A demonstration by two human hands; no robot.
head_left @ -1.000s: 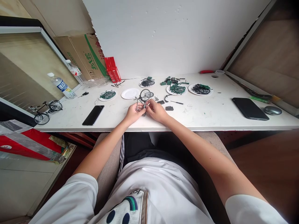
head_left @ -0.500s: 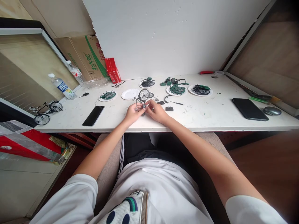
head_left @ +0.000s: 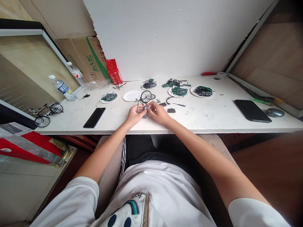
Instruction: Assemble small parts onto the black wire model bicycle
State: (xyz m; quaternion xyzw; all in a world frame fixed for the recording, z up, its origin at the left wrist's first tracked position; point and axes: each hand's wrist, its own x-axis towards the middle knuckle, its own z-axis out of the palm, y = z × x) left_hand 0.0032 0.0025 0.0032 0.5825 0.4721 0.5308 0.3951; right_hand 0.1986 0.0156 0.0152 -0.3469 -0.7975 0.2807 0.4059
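Near the front edge of the white table, both of my hands are closed around a black model bicycle (head_left: 146,96), one of its wheels sticking up beyond my fingers. My left hand (head_left: 135,114) grips it from the left side. From the right, my right hand (head_left: 158,113) pinches at a small round silvery part of it, by the left fingertips. My fingers hide much of the model's lower portion. Just right of my right hand lie a small dark block (head_left: 171,110), a curved black piece (head_left: 168,100) and a thin dark tool or rod (head_left: 179,104).
A finished-looking model bicycle (head_left: 49,113) stands at the left. Paper plates with green and black parts, such as the right-hand plate (head_left: 203,92), line the back beside a bare plate (head_left: 132,95). Phones (head_left: 94,117) lie on both sides; bottles (head_left: 62,88) stand back left.
Both hands stay in place on the model bicycle. The small silvery part between the fingertips has turned slightly; nothing else has visibly moved.
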